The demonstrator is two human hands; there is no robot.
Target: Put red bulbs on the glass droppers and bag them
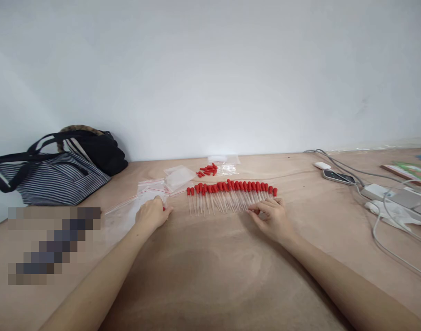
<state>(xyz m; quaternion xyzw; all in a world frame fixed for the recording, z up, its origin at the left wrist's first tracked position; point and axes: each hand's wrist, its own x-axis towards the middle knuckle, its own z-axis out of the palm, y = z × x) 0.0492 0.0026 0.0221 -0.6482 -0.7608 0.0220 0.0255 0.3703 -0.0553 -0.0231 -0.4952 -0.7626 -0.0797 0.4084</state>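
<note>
1. Mostly clear and slim, the droppers (pixel 232 196) lay side by side in a slightly bowed row on the wood-grained tabletop (pixel 203 262), their rounded red ends away from me and their thin tips towards me.
2. Behind the row sat a small heap of loose red bulbs (pixel 207 170), matte and stubby, just beside some clear, shiny thin pieces (pixel 228 169).
3. Flat, filmy plastic bags (pixel 120 220), one edged with a red line, spread left of the row, partly under my left hand.
4. Farther left stood a striped fabric bag (pixel 58 181) with dark handles, against a soft black bag (pixel 108 154).
5. On my right lay a dark rounded device (pixel 337 177), looping cables (pixel 386 252) and crumpled white wrapping (pixel 391 214), all well apart from the droppers.
6. My left hand (pixel 151 214) was closed, a small red piece (pixel 164 208) showing at the thumb.
7. My right hand (pixel 270 218) curled, thumb near fingertips, at the row's right end; I couldn't tell whether it gripped a dropper.
8. Both hands were apart, the row between them.
</note>
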